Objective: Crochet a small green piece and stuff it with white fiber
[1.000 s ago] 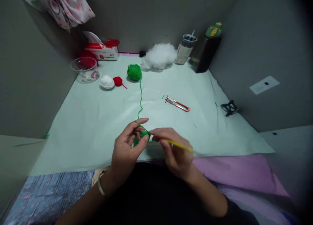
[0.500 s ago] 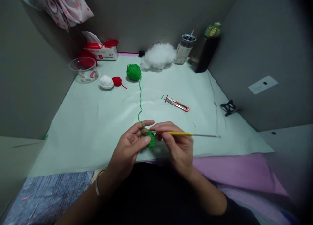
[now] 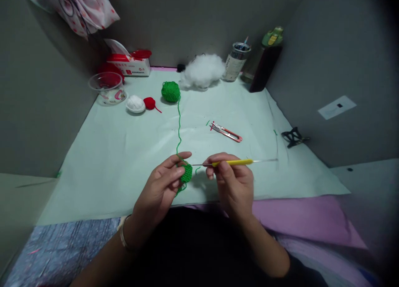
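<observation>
Between the thumb and fingers of my left hand (image 3: pixel 160 179) is a small green crochet piece (image 3: pixel 187 173). Green yarn (image 3: pixel 179 129) runs from its top, past my left fingers, to a green yarn ball (image 3: pixel 171 91) farther back. My right hand (image 3: pixel 235 179) grips a crochet hook (image 3: pixel 235 163) by its yellow handle, nearly level. The hook's thin metal tip points left and reaches the upper right edge of the piece; whether it sits in a stitch is too small to tell. A loose green tail hangs below the piece.
Thread snips (image 3: pixel 226 132) lie beyond my right hand. Farther back are a white yarn ball (image 3: pixel 135 104), a red yarn ball (image 3: pixel 149 103), white stuffing (image 3: pixel 204 71), a clear tub (image 3: pixel 107 89), a pen cup (image 3: pixel 236 62) and a bottle (image 3: pixel 266 62). A black claw clip (image 3: pixel 293 137) lies right.
My right hand has shifted right with the hook, widening the gap between my hands. The green piece has moved slightly left and up, and more of it shows, along with its tail.
</observation>
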A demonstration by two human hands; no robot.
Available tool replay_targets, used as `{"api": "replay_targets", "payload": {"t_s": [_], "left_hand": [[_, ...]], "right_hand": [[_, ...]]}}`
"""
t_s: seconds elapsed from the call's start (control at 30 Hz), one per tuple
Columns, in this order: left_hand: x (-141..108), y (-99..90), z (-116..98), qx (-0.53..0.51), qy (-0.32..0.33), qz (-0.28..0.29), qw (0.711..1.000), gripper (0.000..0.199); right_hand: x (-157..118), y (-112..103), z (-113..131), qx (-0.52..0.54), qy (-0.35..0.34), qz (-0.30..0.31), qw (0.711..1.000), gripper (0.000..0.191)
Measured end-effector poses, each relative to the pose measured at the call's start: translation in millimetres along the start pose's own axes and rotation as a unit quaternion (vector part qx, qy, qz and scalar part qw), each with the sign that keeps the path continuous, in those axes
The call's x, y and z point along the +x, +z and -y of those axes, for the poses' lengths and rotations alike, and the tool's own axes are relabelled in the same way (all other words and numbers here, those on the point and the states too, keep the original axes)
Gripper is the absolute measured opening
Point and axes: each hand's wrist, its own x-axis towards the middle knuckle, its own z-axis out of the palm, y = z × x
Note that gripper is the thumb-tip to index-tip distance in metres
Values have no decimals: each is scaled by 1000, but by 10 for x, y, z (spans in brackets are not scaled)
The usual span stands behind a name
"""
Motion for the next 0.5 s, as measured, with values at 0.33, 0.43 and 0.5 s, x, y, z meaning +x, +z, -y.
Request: {"api": "replay_targets", "payload": {"t_s": [0.33, 0.43, 0.5], "left_hand": [[-56, -52, 65, 158, 66, -11, 985, 33], [-54, -58, 52, 155, 71, -15, 985, 31], [-55, -56, 47, 159, 75, -16, 984, 30]], "right_hand": [[24, 21, -54, 69, 79, 35, 994, 21], [33, 12, -16, 90, 80, 54, 991, 21], [15, 9, 15, 60, 58, 63, 994, 20]]}}
